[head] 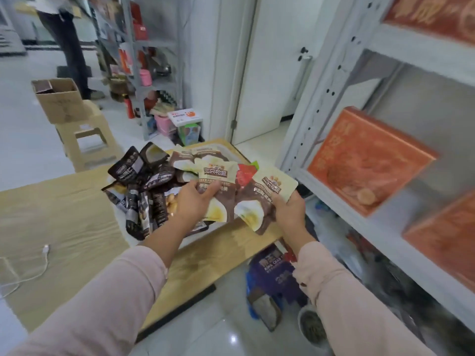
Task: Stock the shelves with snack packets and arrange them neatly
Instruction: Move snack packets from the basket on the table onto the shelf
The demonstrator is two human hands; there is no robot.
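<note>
Over the table corner, your left grip pinched one brown-and-cream snack packet, fingers curled onto its front. Your right grip was closed round the edge of a second packet. You held both just above the pile of packets on the table, beside the shelf. That shelf showed only orange boxes and no snack packets, so stocking looked barely begun, with most of the pile left to do. Packets read 三只松鼠; smaller print too blurred. Purple bag on the floor read "KING CRA", rest hidden.
</note>
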